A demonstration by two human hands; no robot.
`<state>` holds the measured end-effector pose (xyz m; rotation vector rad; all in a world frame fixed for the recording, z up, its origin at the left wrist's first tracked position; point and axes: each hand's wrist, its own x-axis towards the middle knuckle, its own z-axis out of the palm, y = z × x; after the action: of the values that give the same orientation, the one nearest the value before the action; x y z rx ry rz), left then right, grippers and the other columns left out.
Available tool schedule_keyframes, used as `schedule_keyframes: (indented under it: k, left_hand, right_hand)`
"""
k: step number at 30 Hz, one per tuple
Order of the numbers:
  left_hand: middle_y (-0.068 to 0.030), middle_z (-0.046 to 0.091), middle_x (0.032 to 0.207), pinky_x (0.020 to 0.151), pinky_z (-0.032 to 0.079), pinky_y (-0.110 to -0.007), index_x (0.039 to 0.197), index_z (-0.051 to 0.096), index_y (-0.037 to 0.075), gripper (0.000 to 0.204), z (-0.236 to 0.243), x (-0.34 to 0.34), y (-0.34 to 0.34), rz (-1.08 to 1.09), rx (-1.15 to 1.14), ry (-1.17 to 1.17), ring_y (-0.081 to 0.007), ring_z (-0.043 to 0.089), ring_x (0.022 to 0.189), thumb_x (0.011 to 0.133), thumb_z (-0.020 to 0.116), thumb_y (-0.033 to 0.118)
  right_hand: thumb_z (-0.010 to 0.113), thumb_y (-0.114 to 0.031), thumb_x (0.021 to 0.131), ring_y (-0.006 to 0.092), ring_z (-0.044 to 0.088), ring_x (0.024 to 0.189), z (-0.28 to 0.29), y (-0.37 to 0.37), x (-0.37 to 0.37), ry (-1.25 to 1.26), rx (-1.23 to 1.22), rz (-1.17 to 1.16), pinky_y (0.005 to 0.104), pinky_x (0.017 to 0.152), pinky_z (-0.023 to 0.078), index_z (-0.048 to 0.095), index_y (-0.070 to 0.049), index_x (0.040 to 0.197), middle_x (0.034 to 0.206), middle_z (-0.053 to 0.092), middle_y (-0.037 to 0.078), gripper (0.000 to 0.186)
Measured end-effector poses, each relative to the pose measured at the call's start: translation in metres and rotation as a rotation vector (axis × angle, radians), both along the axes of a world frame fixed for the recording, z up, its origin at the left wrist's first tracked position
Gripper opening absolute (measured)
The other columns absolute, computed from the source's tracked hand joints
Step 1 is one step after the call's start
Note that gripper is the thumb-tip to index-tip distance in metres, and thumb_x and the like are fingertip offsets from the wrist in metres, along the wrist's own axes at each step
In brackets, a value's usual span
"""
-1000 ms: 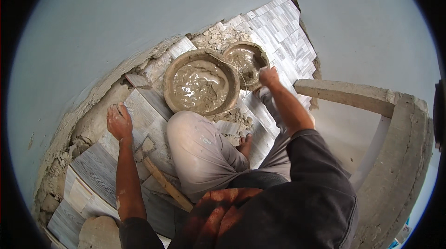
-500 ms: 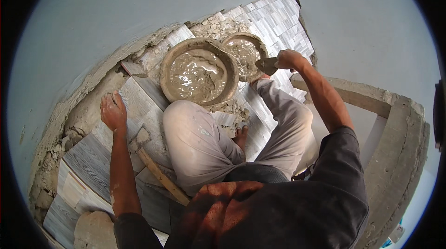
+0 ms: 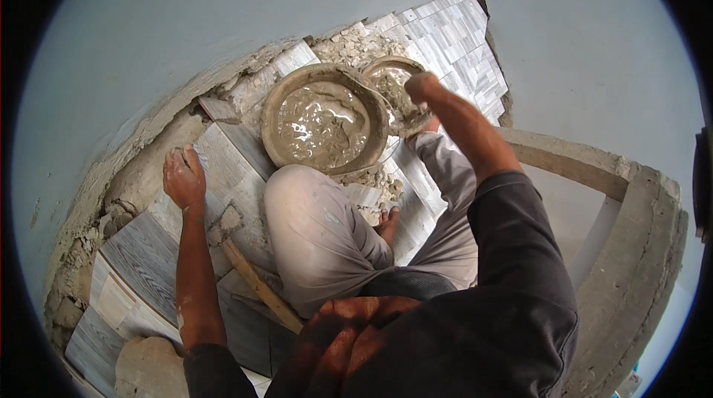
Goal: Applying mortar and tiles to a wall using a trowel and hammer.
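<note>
The left hand (image 3: 184,177) lay spread flat on a grey floor tile (image 3: 223,168) beside the broken wall base; leaning there could shift the tile. A hammer (image 3: 249,268) lay near the knee. The right hand (image 3: 422,90), closed around a trowel handle, reached the smaller mortar pan (image 3: 386,71); wet mortar from the big pan (image 3: 323,127) might have dripped onto the tiles.

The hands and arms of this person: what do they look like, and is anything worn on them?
Both hands are bare, with no gloves. The left hand and its forearm are smeared with pale grey mortar dust and streaks. Dark sleeves are pushed up near the elbows on both arms. The right hand also looks dusty. No watch, rings or bands can be seen.
</note>
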<state>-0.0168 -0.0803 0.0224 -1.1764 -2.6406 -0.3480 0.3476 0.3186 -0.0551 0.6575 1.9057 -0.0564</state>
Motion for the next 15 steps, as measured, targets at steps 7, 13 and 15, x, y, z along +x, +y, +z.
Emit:
schedule_keyframes:
  k: [7,13,15]
  left_hand:
    - [-0.0165,0.061,0.090,0.074,0.048,-0.045,0.085,0.061,0.001,0.030,-0.001,-0.001,-0.001,-0.008,0.007,0.037,-0.0367,0.060,0.083,0.095,0.050,0.028]
    - [-0.0168,0.061,0.091,0.075,0.048,-0.045,0.087,0.061,0.001,0.032,-0.002,-0.002,-0.002,0.020,-0.037,-0.031,-0.0371,0.060,0.084,0.096,0.049,0.029]
    - [-0.0169,0.061,0.091,0.075,0.048,-0.045,0.086,0.061,0.001,0.032,-0.002,-0.001,-0.002,0.018,-0.021,-0.004,-0.0373,0.060,0.084,0.096,0.049,0.029]
  right_hand:
    - [0.073,-0.019,0.069,0.0204,0.063,0.063,0.080,0.037,0.019,0.072,-0.134,-0.426,0.0363,0.056,0.050,0.071,-0.002,0.077,0.071,0.067,0.009,0.020]
    - [0.066,-0.031,0.079,0.0207,0.056,0.050,0.109,0.022,0.032,-0.001,-0.255,-0.365,0.0350,0.043,0.046,0.064,0.001,0.073,0.061,0.058,0.010,0.032]
    - [0.062,-0.035,0.081,0.0200,0.054,0.047,0.098,0.008,0.035,0.034,-0.337,-0.285,0.0352,0.043,0.047,0.062,0.002,0.069,0.060,0.056,0.009,0.039]
